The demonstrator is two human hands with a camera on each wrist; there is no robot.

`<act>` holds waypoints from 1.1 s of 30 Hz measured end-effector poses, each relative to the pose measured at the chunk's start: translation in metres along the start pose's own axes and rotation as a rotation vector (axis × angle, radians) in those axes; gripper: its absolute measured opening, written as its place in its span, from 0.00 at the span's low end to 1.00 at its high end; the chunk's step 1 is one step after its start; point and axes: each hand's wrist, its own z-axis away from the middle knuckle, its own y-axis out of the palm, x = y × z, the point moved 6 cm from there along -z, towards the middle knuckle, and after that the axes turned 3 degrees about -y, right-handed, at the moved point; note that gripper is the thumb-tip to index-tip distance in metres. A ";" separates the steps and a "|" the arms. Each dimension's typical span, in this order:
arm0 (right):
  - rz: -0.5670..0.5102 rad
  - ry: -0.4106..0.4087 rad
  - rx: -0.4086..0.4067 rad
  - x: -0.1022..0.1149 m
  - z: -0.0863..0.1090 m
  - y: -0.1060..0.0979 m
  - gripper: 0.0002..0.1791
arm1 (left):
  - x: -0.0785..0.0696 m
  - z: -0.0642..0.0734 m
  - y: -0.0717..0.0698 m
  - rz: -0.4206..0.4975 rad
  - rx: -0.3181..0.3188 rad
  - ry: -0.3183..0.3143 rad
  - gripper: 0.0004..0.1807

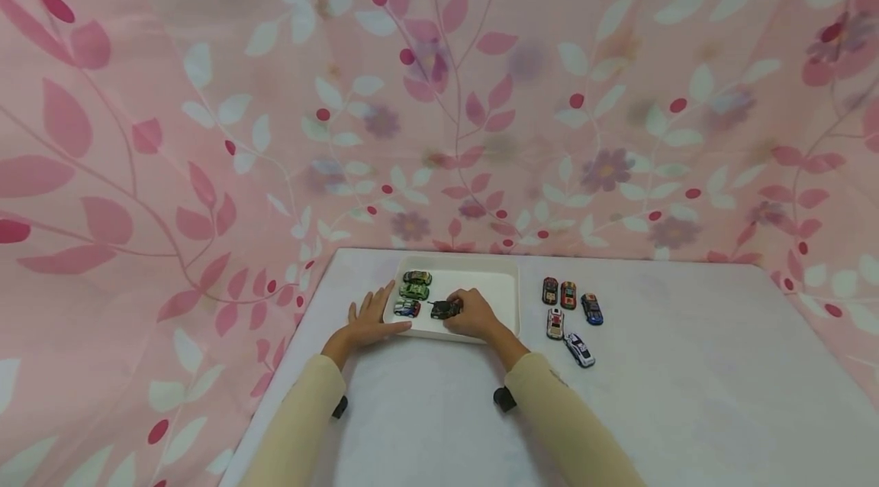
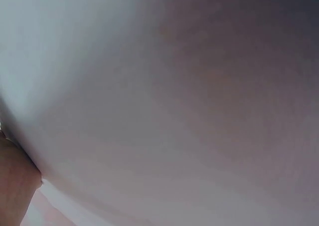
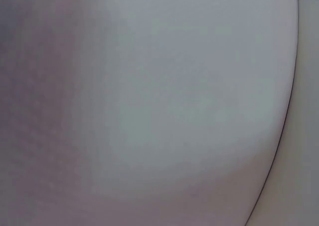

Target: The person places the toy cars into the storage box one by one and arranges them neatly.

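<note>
In the head view a shallow white tray (image 1: 481,266) lies on the table. Along its left side sit a yellow-green toy car (image 1: 416,278), a bright green toy car (image 1: 414,291) and a white, blue and red toy car (image 1: 407,308). My right hand (image 1: 474,314) pinches a dark toy car (image 1: 445,309) inside the tray, covering its right end. My left hand (image 1: 371,321) rests spread at the tray's left front corner, thumb along the front rim. The left wrist view shows part of that hand and blurred white cloth; the right wrist view shows only blurred pale surfaces.
Right of the tray stand several toy cars: a dark red one (image 1: 550,291), a red and green one (image 1: 568,295), a blue and black one (image 1: 592,309), a white and red one (image 1: 555,324) and a white and black one (image 1: 580,349). Floral cloth (image 1: 481,128) hangs behind the table (image 1: 687,365).
</note>
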 end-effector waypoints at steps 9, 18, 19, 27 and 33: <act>0.024 0.012 0.007 0.006 0.001 0.005 0.26 | 0.000 0.006 -0.005 -0.010 -0.003 -0.004 0.62; 0.033 0.037 0.008 0.000 0.000 0.007 0.26 | 0.002 0.005 0.000 0.007 -0.002 0.014 0.63; 0.033 0.037 0.011 0.000 0.000 0.007 0.27 | 0.002 0.006 0.000 0.009 0.000 0.011 0.63; 0.008 0.032 -0.008 0.005 0.002 0.002 0.38 | 0.002 0.006 -0.002 0.008 0.025 -0.004 0.63; 0.057 -0.006 0.033 0.002 0.005 -0.009 0.46 | -0.001 0.005 -0.002 0.005 0.018 0.006 0.63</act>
